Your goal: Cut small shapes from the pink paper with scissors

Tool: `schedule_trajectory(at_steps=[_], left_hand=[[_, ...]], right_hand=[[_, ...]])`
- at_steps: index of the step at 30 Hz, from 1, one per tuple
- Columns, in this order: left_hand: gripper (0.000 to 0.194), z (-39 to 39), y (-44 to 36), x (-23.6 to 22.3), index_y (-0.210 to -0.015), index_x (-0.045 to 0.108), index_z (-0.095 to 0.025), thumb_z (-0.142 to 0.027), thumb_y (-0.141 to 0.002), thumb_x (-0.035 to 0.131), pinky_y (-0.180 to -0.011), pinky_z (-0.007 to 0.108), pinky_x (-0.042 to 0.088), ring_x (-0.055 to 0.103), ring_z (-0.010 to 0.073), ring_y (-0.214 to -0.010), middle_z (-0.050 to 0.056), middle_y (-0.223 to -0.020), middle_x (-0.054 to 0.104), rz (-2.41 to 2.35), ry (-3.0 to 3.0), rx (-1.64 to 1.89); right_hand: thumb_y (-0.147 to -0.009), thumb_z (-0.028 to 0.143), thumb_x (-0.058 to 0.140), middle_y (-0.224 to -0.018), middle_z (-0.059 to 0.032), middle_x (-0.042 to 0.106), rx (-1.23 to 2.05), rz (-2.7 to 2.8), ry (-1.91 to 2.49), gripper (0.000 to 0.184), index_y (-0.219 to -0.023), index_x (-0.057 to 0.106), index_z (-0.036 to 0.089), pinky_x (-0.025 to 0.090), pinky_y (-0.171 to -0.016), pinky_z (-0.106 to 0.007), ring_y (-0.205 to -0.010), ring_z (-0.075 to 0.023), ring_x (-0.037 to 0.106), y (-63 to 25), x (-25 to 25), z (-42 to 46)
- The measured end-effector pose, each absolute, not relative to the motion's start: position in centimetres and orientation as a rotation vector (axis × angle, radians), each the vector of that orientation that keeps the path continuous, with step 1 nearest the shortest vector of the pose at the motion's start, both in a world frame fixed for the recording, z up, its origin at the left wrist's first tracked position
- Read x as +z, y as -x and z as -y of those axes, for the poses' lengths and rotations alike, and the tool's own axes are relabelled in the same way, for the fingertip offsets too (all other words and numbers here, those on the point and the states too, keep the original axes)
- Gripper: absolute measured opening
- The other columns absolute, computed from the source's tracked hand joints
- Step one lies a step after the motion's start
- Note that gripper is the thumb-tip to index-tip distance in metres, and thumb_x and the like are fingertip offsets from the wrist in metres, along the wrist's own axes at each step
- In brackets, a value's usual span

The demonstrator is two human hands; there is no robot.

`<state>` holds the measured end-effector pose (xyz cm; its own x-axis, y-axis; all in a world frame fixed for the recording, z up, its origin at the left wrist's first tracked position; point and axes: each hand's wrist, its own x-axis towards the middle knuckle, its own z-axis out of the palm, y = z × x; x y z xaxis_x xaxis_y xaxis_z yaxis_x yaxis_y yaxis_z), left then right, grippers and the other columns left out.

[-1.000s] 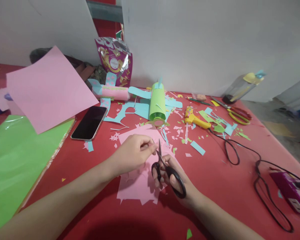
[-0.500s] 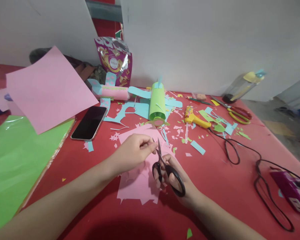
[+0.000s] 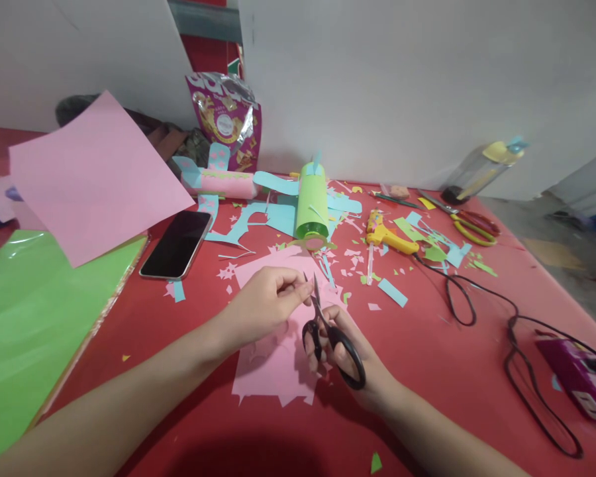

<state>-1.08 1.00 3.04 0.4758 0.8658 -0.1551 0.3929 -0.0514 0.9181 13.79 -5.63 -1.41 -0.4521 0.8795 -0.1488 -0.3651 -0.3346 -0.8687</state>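
Note:
My right hand (image 3: 350,361) has its fingers through the handles of black scissors (image 3: 328,331), blades pointing up and away from me. My left hand (image 3: 265,305) is pinched shut on a tiny pink paper scrap right at the blade tips. Both hands hover over a cut-up pink sheet (image 3: 273,368) lying on the red table (image 3: 417,371). Behind them stands a green paper-covered tube (image 3: 312,202) among blue paper cut-outs (image 3: 258,222).
A black phone (image 3: 177,244) lies left of centre. A large pink sheet (image 3: 92,175) and green paper (image 3: 34,311) fill the left. A yellow glue gun (image 3: 385,235) with its black cord (image 3: 501,331), red-and-yellow scissors (image 3: 469,222), a bottle (image 3: 481,169) and a snack bag (image 3: 227,119) are around.
The scissors and my right hand have edged slightly left and up towards the pinched scrap. My left hand has hardly moved.

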Motion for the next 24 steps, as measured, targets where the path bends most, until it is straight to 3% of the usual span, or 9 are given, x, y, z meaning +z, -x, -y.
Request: schedule_trajectory(at_steps=[12,24], left_hand=[[0.027,-0.8,0.9,2.7,-0.052,0.042,-0.016,-0.028,-0.077,0.040,-0.046,0.020,0.027,0.030,0.0075,-0.047,-0.006,-0.049,0.029,-1.105,-1.625,0.603],[0.024,0.3,0.0,2.2,-0.060,0.048,-0.015,-0.029,-0.078,0.038,-0.048,0.021,0.030,0.033,0.0079,-0.049,-0.005,-0.053,0.035,-1.187,-1.509,0.667]], right_hand=[[-0.070,0.050,0.053,-0.066,0.0039,0.046,1.848,1.063,0.805,0.037,-0.080,0.032,0.022,0.031,-0.047,-0.021,-0.050,-0.0068,0.043,-13.7,-1.3,5.6],[-0.070,0.049,0.053,-0.069,0.0027,0.047,1.843,1.015,0.824,0.035,-0.080,0.032,0.023,0.033,-0.051,-0.023,-0.055,-0.0094,0.046,-13.7,-1.3,5.6]])
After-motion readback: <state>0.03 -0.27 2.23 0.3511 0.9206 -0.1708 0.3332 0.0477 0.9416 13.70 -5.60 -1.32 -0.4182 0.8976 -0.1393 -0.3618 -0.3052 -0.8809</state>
